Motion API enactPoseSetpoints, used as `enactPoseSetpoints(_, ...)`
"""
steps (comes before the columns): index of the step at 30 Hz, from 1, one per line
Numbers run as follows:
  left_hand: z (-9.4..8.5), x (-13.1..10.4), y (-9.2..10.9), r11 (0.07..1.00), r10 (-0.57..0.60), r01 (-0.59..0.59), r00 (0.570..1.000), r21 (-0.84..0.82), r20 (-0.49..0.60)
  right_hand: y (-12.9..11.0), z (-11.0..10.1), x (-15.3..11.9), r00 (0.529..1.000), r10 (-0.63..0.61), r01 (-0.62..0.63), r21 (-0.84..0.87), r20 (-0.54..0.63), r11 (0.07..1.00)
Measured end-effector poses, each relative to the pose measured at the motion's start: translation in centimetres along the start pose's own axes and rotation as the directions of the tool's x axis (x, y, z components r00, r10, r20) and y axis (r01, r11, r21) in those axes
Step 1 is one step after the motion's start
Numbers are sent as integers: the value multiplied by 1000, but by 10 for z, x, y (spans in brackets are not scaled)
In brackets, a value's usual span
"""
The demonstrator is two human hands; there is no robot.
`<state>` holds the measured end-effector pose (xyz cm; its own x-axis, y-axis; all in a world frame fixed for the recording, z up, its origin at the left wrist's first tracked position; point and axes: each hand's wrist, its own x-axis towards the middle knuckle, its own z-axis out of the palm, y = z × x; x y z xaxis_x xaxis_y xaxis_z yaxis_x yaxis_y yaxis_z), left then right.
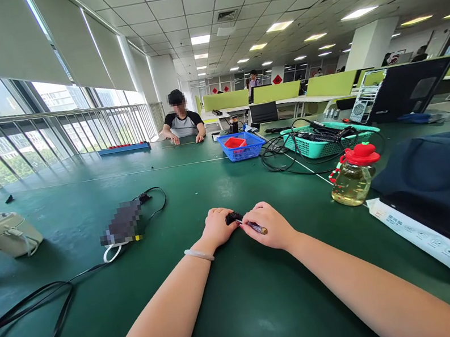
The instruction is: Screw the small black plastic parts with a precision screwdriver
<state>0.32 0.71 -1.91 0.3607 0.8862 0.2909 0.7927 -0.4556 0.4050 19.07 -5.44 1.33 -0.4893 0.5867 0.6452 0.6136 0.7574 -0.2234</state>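
Observation:
On the green table [258,312], both of my hands meet near the middle of the view. My left hand [218,228] is closed on a small black object [233,217], whose details are too small to make out. A slim dark pen-like tool [256,227] with a brownish end sits in the closed fingers of my right hand [270,227]. The tool's other end points at the black object, and my fingers hide whether the two touch.
A blue basket [242,146] and a teal basket [325,146] of cables stand ahead. A red-lidded bottle [351,179] and dark bag [446,177] lie right. Left are a cream bottle [11,233] and cabled device [124,222]. A person [182,121] sits opposite.

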Motion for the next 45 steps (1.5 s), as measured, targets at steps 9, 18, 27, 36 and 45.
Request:
enactPoseSetpoints(9,-1,0,0,1000,-7,7,1000,18,9,1,-1,0,992,-105,109,-61,73,992)
enactPoseSetpoints(18,-1,1,-1,1000,17,-17,1000,3,20,-2,-1,1,965,-129,154,-97,228,983)
enactPoseSetpoints(27,0,2,-1,999,-1,0,1000,50,21,5,4,0,998,-29,31,-29,53,999)
enactPoseSetpoints(36,1,2,-3,998,56,-56,998,23,2,5,5,0,987,7,-15,-49,-160,999)
enactPoseSetpoints(45,-2,0,0,991,136,-136,991,15,-16,0,2,2,973,-213,198,-148,-90,969)
